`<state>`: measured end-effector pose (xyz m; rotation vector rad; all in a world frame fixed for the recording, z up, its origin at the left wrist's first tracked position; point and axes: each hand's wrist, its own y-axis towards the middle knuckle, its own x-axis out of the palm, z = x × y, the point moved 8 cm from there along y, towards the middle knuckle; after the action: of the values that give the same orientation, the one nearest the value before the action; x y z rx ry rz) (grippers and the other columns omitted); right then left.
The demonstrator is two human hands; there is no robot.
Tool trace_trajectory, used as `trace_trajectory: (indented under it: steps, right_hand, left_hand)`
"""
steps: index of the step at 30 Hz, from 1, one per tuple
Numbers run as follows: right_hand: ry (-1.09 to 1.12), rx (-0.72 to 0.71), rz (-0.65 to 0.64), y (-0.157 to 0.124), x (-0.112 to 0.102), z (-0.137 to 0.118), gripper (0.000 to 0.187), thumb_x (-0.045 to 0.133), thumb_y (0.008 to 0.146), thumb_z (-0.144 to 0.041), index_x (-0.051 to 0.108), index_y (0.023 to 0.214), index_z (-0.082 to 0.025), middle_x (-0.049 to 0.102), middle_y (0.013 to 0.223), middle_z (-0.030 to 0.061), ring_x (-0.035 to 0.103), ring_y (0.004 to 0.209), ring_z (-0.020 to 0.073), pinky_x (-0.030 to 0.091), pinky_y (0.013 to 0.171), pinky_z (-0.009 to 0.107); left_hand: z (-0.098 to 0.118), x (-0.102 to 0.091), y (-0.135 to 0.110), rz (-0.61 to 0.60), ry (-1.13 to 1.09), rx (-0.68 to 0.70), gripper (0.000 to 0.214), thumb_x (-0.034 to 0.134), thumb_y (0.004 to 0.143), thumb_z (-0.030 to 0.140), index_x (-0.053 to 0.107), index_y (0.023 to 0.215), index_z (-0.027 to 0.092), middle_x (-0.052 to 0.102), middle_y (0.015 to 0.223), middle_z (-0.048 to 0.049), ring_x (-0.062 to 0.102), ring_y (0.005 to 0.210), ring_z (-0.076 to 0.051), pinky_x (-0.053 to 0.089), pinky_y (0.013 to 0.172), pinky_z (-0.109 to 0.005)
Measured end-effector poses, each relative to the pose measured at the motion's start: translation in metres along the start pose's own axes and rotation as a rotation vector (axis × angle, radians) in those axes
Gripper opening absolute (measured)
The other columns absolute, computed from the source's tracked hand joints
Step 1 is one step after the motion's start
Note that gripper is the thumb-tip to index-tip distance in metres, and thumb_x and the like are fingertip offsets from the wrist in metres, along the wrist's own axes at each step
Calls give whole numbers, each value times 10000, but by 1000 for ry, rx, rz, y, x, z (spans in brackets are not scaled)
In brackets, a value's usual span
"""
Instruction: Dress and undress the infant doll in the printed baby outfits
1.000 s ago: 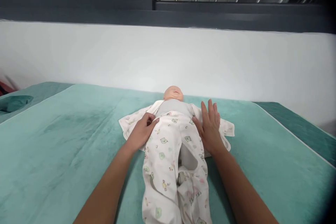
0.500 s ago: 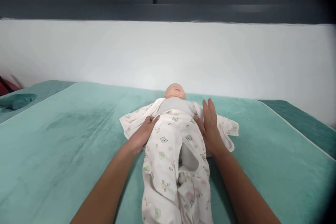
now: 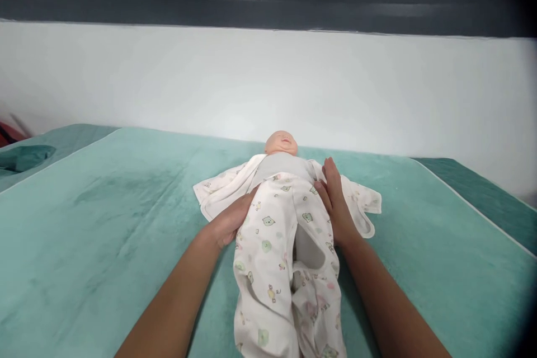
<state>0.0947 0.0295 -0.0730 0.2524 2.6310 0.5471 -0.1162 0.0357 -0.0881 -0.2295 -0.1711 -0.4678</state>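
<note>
A baby doll (image 3: 281,144) lies on its back on a teal bed cover, head toward the wall. It has on a grey top (image 3: 282,165) and white printed pants (image 3: 268,246) with an open crotch. A matching white printed jacket (image 3: 229,187) is spread out beneath it, sleeves to both sides. My left hand (image 3: 232,218) rests stretched along the left side of the pants' waist, its fingertips partly hidden by the cloth. Against the right side of the waist, my right hand (image 3: 336,201) stands on edge with straight fingers. Neither hand visibly grips the cloth.
The teal bed cover (image 3: 126,235) spreads out on both sides of the doll. Behind it rises a white wall (image 3: 268,84) below a dark window frame (image 3: 168,5) with metal bars. A red object (image 3: 10,134) shows at the far left edge.
Both hands stay at the sides of the waist. My left fingers have slid further along the pants' side, and my right fingers have drawn closer together. The pants shift slightly right in view.
</note>
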Motion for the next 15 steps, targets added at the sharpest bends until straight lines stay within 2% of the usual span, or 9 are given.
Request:
trace_trajectory:
  steps: [6,15]
  right_hand:
    - [-22,-27,-28,1,0,1,662,361,1014,-514,26,1578,-428,-55,1674,-97,-13,1545,235,108,1258,509]
    - [-39,7,-51,0,-1,2,652,347,1012,-533,52,1582,-418,-7,1674,-103,16,1545,221,95,1267,467]
  left_hand:
    - [-12,4,8,-19,-179,-31,520,567,905,506,585,1375,284,646,1360,-66,502,1349,-301,353,1140,-436]
    - [-9,6,6,-44,-281,-38,517,589,907,483,583,1380,274,649,1355,-63,564,1292,-285,373,1133,-416]
